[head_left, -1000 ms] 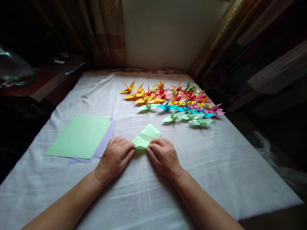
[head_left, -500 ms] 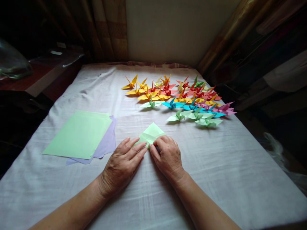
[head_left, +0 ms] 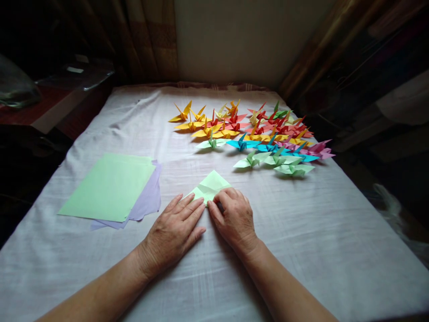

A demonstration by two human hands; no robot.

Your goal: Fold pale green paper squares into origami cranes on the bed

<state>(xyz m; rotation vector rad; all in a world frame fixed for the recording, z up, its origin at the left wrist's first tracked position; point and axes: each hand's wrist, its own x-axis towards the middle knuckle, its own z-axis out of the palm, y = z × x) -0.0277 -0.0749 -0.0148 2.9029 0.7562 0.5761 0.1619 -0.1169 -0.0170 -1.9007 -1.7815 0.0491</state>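
Note:
A partly folded light green paper [head_left: 211,185] lies on the white cloth in front of me. My left hand [head_left: 174,230] lies flat with its fingers spread, their tips pressing the paper's near left edge. My right hand [head_left: 233,217] is curled over the paper's near right part, its fingertips pinching a fold there. Much of the paper's near side is hidden under both hands.
A stack of flat sheets, light green on lilac [head_left: 110,188], lies to the left. Several finished paper cranes in yellow, red, blue, pink and green [head_left: 254,136] stand at the far right. The white cloth [head_left: 311,223] covers the table; dark furniture lies beyond its left and right edges.
My left hand has gone from a curled pinch to lying flat on the paper's edge. My right hand has shifted forward onto the paper. The paper is folded smaller.

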